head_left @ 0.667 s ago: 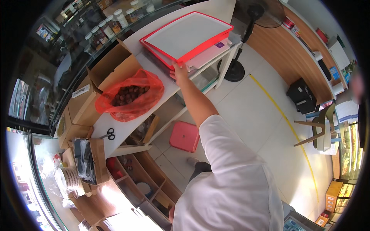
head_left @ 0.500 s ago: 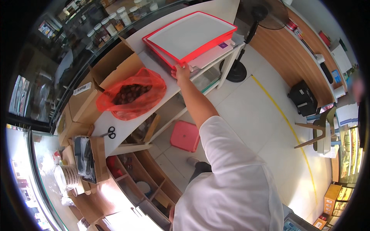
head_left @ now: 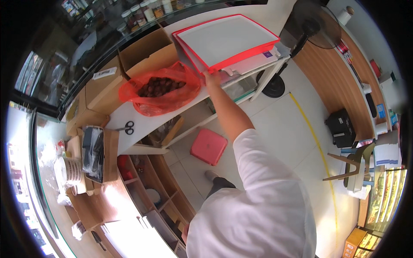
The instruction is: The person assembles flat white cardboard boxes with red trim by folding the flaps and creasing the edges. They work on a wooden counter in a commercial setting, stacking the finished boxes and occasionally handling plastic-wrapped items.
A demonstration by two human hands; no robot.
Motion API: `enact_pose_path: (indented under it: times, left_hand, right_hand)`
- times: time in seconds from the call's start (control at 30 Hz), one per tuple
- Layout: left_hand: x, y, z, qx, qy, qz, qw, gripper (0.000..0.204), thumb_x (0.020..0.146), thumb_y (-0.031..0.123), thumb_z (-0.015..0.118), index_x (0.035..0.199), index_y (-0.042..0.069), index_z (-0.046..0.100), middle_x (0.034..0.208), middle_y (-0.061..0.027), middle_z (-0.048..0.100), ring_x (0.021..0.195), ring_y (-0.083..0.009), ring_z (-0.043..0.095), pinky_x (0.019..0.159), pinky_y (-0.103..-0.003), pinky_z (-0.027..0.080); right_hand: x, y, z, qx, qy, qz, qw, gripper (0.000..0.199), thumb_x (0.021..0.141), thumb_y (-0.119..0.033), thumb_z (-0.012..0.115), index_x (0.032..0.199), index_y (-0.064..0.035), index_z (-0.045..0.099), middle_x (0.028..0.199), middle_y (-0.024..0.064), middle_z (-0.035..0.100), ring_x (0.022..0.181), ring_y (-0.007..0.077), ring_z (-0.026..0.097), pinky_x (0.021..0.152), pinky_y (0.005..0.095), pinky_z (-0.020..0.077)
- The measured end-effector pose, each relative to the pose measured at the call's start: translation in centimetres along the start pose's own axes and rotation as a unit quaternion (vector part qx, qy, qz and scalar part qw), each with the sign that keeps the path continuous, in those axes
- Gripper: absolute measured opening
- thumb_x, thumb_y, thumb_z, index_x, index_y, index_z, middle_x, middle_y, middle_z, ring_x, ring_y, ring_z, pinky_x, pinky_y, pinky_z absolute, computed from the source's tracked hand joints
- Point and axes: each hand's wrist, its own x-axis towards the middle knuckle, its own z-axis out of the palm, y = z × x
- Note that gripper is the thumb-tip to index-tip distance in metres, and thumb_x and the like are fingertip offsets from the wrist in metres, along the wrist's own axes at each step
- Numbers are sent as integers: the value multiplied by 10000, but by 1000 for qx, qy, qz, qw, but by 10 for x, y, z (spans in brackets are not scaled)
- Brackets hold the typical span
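My right arm reaches up to the white counter, and my right hand [head_left: 211, 78] closes on the near corner of a red-rimmed tray [head_left: 230, 36] with a pale grey panel. The tray lies on another red-edged piece and white items at the counter's far end. Left of this hand is a red plastic bag [head_left: 146, 107], open at the top, with dark brown round nuts [head_left: 160, 87] in it. My left hand [head_left: 185, 234] shows only as a sliver beside the white shirt; its fingers are hidden.
Cardboard boxes [head_left: 101, 88] stand behind the bag, with black-handled scissors [head_left: 128, 127] nearer. A pink stool [head_left: 208, 146] is on the floor. A standing fan [head_left: 273, 84] stands past the counter's end, a chair [head_left: 352, 165] at the right, and wooden cubbies [head_left: 161, 176] below left.
The view has shifted, so the counter and its things sit a little farther right. My right hand stays at the tray's corner.
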Motion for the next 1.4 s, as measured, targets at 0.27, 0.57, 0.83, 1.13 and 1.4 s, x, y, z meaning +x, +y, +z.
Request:
enact_pose_path:
  times: [0.27,0.57,0.83,1.13,1.4]
  left_hand:
    - [-25,-18,-19,1,73,122,990,194,896,166,627,1004,5,643,861,-113,668,812,-166,642,736,-280,500]
    - [-83,22,-69,94,330,212,915,175,835,-39,579,987,29,635,951,-138,647,903,-291,631,783,-357,496]
    - [-137,-101,-126,293,482,63,823,521,811,146,692,1280,16,505,1410,-170,424,1297,-336,407,1067,-466,322]
    - [-149,-146,-139,273,464,96,837,467,754,91,714,1189,22,560,1357,-137,495,1268,-302,461,1026,-437,400]
    - [-153,-140,-144,224,457,69,858,475,745,119,731,1187,31,579,1351,-101,515,1266,-270,474,1052,-414,398]
  right_hand:
    - [-79,38,-33,8,34,-70,997,353,834,-261,692,1086,-72,532,791,31,598,587,122,559,470,254,442]
    - [-501,153,-85,-310,-788,-163,507,296,815,-169,671,1095,-85,626,1121,119,632,1055,303,585,914,402,467]
    - [-620,196,-31,-228,-862,-423,162,578,771,-187,701,1290,-57,482,1389,126,460,1308,302,407,1074,427,336]
    - [-631,210,11,-151,-883,-438,75,261,721,-111,686,949,-37,582,1154,119,616,1127,306,562,924,385,475]
    - [-628,220,28,-146,-879,-453,44,357,789,-254,692,1071,-54,600,1255,96,585,1233,260,502,987,362,441]
